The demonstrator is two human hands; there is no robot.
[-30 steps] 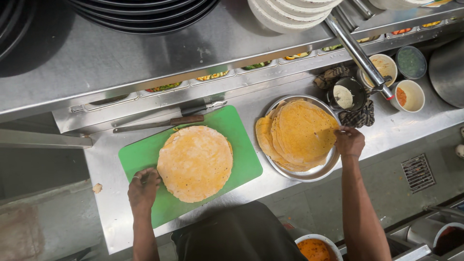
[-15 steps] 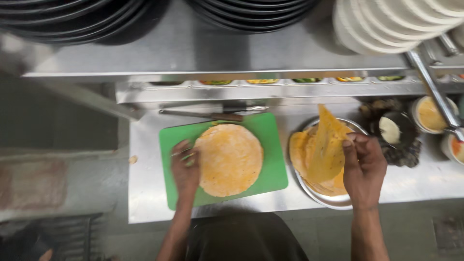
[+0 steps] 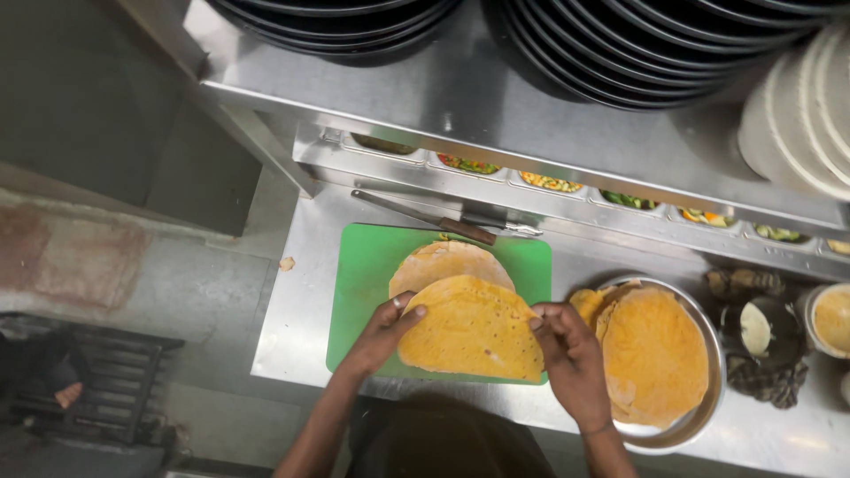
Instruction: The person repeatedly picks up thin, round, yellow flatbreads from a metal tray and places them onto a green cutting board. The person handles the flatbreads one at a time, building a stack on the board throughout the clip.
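Observation:
Both my hands hold one round orange flatbread (image 3: 474,327) over the green cutting board (image 3: 363,274). My left hand (image 3: 385,332) pinches its left edge and my right hand (image 3: 571,354) grips its right edge. Beneath it another flatbread (image 3: 447,261) lies flat on the board, partly covered. To the right a round metal plate (image 3: 708,389) carries a stack of more flatbreads (image 3: 655,354).
A knife with a brown handle (image 3: 443,223) lies behind the board. A row of small filling containers (image 3: 549,183) runs along the back rail. Small bowls (image 3: 832,319) stand at the right. Stacked dark plates (image 3: 620,44) and white plates (image 3: 806,115) sit on the shelf above.
My right hand has carried a flatbread from the metal plate over to the board. My left hand has come up to take its other edge. The view has shifted left.

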